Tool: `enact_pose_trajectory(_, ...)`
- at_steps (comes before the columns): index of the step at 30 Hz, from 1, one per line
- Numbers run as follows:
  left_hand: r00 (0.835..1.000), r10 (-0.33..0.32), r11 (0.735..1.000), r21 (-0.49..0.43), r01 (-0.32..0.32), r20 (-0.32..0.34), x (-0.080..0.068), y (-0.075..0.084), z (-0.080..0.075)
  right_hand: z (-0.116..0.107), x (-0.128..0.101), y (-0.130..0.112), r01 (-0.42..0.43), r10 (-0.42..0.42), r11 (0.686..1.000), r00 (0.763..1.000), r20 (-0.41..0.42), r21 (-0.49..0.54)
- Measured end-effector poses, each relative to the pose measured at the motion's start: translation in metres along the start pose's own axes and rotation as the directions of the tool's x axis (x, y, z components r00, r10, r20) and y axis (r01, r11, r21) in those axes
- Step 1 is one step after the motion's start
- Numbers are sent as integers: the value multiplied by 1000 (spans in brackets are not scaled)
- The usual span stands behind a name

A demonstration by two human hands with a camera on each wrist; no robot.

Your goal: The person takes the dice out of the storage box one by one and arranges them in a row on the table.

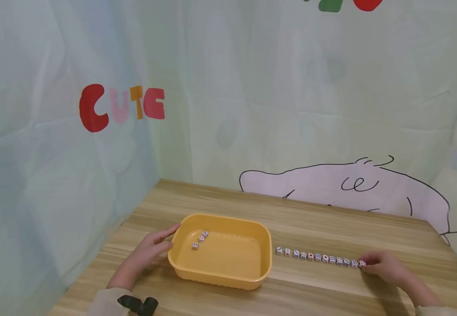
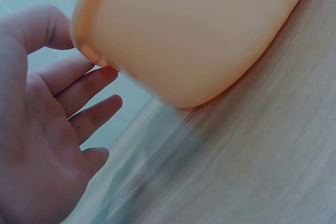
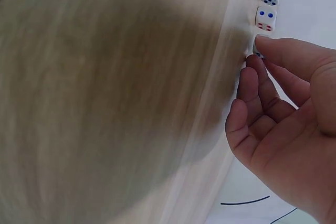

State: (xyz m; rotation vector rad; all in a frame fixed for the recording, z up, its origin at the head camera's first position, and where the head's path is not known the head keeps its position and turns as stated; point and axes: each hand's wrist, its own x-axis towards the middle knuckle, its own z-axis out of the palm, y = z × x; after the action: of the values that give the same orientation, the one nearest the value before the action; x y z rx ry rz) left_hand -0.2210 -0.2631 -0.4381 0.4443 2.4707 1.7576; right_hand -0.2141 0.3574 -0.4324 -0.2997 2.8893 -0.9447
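Approx. 11 dice in row [image 1: 320, 257] on worktop [image 1: 331, 219], 3 dice [image 1: 199, 239] left in tray [image 1: 220, 281]. Right hand [image 1: 382, 265] pinches end die [image 1: 362, 263] at 3 o'clock; left hand [image 1: 149, 250] relaxed, fingers touching tray rim at 9 o'clock.

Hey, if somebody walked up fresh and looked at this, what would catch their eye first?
Probably the yellow tray in the middle of the wooden table, with three dice in its far left corner and the left hand resting against its left rim. Next, the long row of dice running right from the tray, where the right hand pinches the end die.
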Motion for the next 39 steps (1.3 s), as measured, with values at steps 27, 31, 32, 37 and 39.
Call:
enact_pose_trajectory(27, 1000, -23, 1000, 2, 23, -12, -1, 3, 0, -16, 7, -60, -1, 0, 999, 999, -32, -32)
enact_pose_trajectory(31, 1000, -11, 1000, -5, 11, -5, -2, 4, 0, -11, 12, -88, 25, -25, 1000, 999, -30, 2)
enact_pose_trajectory(32, 1000, -7, 1000, -6, 7, -2, -2, 4, 0, -8, 14, -95, 38, -37, 999, 999, -30, 11)
enact_pose_trajectory(37, 1000, 1, 1000, -12, -1, 6, -2, 4, 0, 10, 25, -122, 121, -119, 991, 993, -27, 64)
enact_pose_trajectory(39, 1000, 10, 1000, -1, -10, 4, -2, 4, 0, 16, 29, -133, 140, -138, 987, 990, -24, 83)
